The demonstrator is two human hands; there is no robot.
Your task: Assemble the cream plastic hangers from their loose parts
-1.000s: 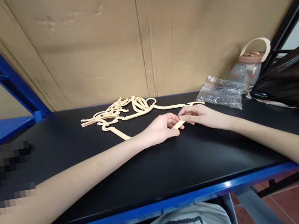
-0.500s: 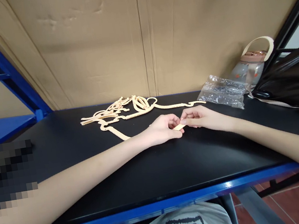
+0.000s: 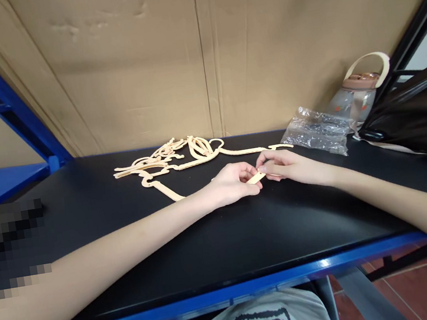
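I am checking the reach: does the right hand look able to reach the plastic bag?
Probably yes: nothing visible blocks the right hand from the plastic bag, though it holds the cream strip.

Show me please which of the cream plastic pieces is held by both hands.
The flat cream plastic strip between the left hand and right hand; both grasp it, while the pieces behind lie on the black tabletop.
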